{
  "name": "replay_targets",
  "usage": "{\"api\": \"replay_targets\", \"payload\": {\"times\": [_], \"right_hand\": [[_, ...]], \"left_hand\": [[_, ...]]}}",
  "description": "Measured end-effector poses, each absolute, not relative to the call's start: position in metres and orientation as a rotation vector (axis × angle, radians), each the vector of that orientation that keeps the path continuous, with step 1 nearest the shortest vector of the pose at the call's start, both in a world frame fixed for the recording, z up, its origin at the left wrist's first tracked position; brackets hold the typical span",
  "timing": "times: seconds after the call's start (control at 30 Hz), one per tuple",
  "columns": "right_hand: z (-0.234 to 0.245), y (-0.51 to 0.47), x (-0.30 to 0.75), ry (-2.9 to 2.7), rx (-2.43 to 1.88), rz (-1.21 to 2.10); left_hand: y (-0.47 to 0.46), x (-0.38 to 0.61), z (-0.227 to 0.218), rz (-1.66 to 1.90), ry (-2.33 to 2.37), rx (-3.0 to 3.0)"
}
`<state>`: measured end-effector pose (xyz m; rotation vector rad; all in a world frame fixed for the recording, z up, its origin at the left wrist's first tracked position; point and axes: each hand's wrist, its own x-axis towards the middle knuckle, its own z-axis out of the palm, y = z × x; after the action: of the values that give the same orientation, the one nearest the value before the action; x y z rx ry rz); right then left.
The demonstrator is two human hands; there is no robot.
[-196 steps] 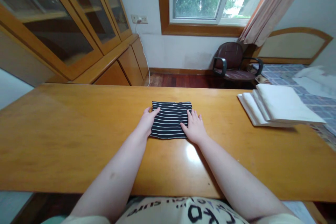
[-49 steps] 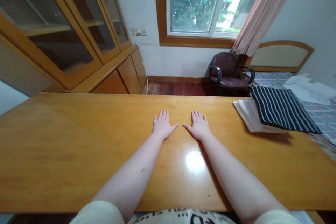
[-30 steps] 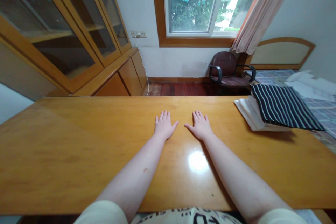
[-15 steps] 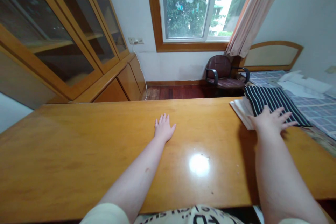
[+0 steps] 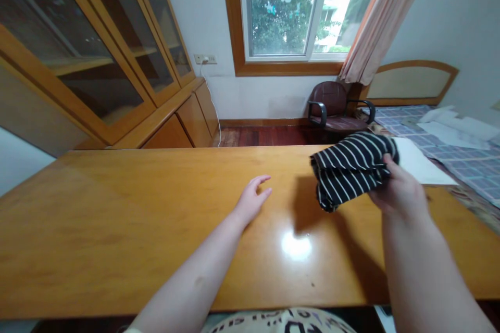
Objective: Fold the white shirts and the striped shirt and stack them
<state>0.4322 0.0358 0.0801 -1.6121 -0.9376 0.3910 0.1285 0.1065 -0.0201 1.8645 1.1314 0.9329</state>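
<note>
My right hand (image 5: 398, 190) grips a folded black cloth with white stripes (image 5: 349, 167) and holds it in the air above the right part of the wooden table (image 5: 117, 218). The cloth droops and casts a shadow on the tabletop. My left hand (image 5: 252, 199) is open near the table's middle, lifted slightly, fingers together and pointing right, holding nothing. Behind the striped cloth a stack of folded white cloths (image 5: 420, 166) lies at the table's right end.
A glass-fronted wooden cabinet (image 5: 97, 52) runs along the left wall. A dark office chair (image 5: 336, 109) stands under the window (image 5: 289, 10). A bed with a checked cover (image 5: 461, 153) and white cloths (image 5: 457, 127) is at the right.
My right hand left the table's middle, reached to the stack at the right, and has lifted the striped cloth off it toward the centre. My left hand has risen slightly.
</note>
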Motion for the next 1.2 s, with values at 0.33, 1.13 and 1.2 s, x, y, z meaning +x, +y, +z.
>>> {"api": "replay_targets", "payload": {"times": [0.33, 1.13, 1.2], "right_hand": [[-0.031, 0.043, 0.34, -1.511, -1.615, 0.678], [-0.04, 0.059, 0.358, -0.569, -1.255, 1.241], [-0.043, 0.057, 0.35, -0.738, -1.302, 1.292]], "left_hand": [[0.073, 0.131, -0.018, 0.542, 1.24, 2.169], [0.071, 0.129, -0.012, 0.849, 1.051, 2.116], [0.058, 0.139, -0.011, 0.618, 0.932, 2.355]]}}
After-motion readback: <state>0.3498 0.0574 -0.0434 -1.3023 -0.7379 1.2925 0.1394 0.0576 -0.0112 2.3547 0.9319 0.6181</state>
